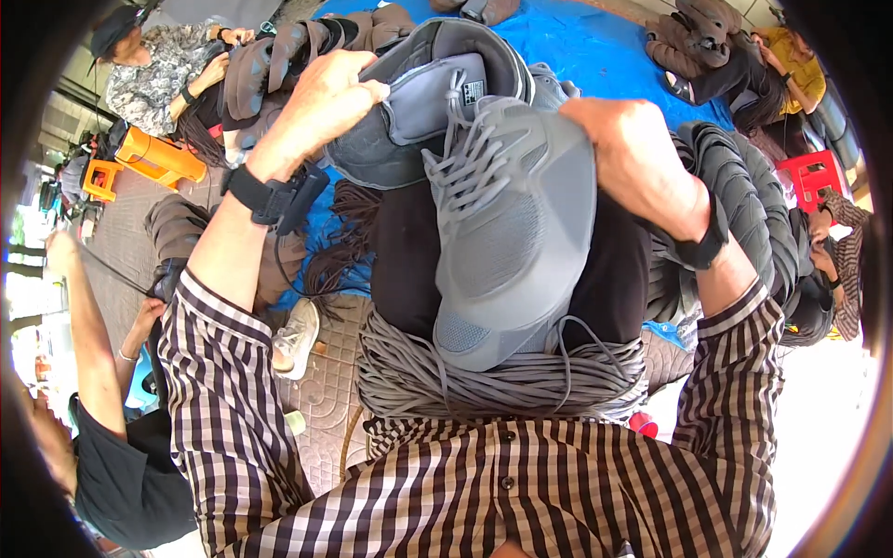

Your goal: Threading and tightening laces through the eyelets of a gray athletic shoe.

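Note:
A grey sneaker upper lies across my lap with its toe toward me, its laces threaded in the upper rows. Its grey tongue and a padded collar stand behind the laces. Beside it, a darker grey piece shows at the left. My left hand is closed in a pinch at the edge near the tongue. On the other side, my right hand is closed against the upper's right edge; its fingertips are hidden. A thick bundle of grey shoelaces rests across my lap below the toe, with loose ends looping up.
Strings of grey uppers are piled at my right, brown ones at far left. A blue tarp covers the ground ahead. Orange stools and a red stool stand nearby. Several people sit around; one is close at left.

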Demonstrator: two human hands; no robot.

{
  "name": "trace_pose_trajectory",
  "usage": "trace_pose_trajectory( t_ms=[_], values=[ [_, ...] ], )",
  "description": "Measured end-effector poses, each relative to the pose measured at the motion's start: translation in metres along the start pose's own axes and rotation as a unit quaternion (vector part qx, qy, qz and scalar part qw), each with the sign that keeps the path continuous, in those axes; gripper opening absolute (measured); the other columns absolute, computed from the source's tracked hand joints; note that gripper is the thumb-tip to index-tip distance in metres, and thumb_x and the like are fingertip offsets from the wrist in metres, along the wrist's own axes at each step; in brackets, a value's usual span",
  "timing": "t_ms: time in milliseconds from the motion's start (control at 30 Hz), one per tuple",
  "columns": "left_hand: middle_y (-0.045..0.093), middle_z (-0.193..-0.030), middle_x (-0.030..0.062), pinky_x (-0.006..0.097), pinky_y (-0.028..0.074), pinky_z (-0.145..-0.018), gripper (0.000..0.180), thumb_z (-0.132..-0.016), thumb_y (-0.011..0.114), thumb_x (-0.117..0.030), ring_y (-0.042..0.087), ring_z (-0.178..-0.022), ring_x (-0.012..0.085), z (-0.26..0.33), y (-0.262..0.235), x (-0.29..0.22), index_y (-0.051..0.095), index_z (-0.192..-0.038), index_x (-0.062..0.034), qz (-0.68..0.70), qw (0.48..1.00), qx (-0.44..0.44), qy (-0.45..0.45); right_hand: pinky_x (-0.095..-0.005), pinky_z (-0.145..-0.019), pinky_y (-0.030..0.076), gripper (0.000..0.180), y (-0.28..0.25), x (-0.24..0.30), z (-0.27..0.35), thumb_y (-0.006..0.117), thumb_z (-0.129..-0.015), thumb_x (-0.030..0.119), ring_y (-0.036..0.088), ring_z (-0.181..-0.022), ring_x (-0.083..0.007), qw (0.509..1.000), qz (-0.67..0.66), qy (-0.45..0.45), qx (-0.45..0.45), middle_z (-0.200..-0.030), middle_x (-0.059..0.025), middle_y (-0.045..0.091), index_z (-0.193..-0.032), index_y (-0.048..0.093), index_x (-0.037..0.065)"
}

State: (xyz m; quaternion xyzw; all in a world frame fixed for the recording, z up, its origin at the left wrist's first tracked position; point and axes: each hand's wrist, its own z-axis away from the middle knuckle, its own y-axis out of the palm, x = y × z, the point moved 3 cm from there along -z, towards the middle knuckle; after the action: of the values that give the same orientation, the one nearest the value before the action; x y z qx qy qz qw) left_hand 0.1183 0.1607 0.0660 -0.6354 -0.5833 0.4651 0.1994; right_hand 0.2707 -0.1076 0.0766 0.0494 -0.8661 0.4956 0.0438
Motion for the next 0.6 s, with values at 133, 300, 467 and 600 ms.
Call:
trace_pose_trajectory(
  t_ms=[133,300,467,600],
  values=[
    [0.065,-0.083,0.0060,0.028,0.046,-0.071,0.034,-0.085,0.061,-0.016,0.057,-0.075,0.0104,-0.020,-0.010,-0.021,0.063,-0.110,0.0057,0.026,0.988,0.133,-0.076,-0.0404,-0.062,0.051,0.014,-0.006,-0.032,0.006,0.061,-0.083,0.013,0.064,-0.070,-0.0386,0.985,-0.101,0.135,-0.024,-0.076,-0.0208,0.065,-0.089,0.063,0.001],
    [0.061,-0.074,0.0055,0.028,0.045,-0.064,0.026,-0.084,0.061,-0.014,0.053,-0.068,0.0101,-0.003,-0.033,-0.028,0.063,-0.102,0.0048,0.020,0.995,0.095,-0.012,-0.0361,-0.059,0.050,0.024,-0.018,0.029,0.025,0.063,-0.067,0.008,0.061,-0.070,-0.0288,0.994,0.072,-0.040,-0.068,-0.077,-0.0102,0.058,-0.091,0.059,0.005],
    [0.050,-0.064,0.0174,0.034,0.039,-0.054,0.020,-0.084,0.062,-0.014,0.046,-0.054,0.0219,0.017,-0.023,-0.108,0.061,-0.094,0.0032,-0.051,0.991,0.107,0.062,-0.0372,-0.055,0.048,0.013,-0.020,0.018,0.008,0.061,-0.071,0.008,0.062,-0.065,-0.0298,0.994,0.089,-0.006,-0.058,-0.073,-0.0125,0.060,-0.083,0.054,0.005],
    [0.050,-0.060,0.0203,0.047,0.041,-0.058,0.017,-0.078,0.061,-0.014,0.054,-0.063,0.0415,0.015,-0.023,-0.091,0.052,-0.075,0.0003,0.035,0.996,0.085,0.008,-0.0393,-0.054,0.049,0.010,-0.006,0.012,-0.025,0.061,-0.072,0.010,0.062,-0.060,-0.0320,0.992,0.112,0.027,-0.054,-0.066,-0.0143,0.060,-0.076,0.056,0.003]
  ],
)
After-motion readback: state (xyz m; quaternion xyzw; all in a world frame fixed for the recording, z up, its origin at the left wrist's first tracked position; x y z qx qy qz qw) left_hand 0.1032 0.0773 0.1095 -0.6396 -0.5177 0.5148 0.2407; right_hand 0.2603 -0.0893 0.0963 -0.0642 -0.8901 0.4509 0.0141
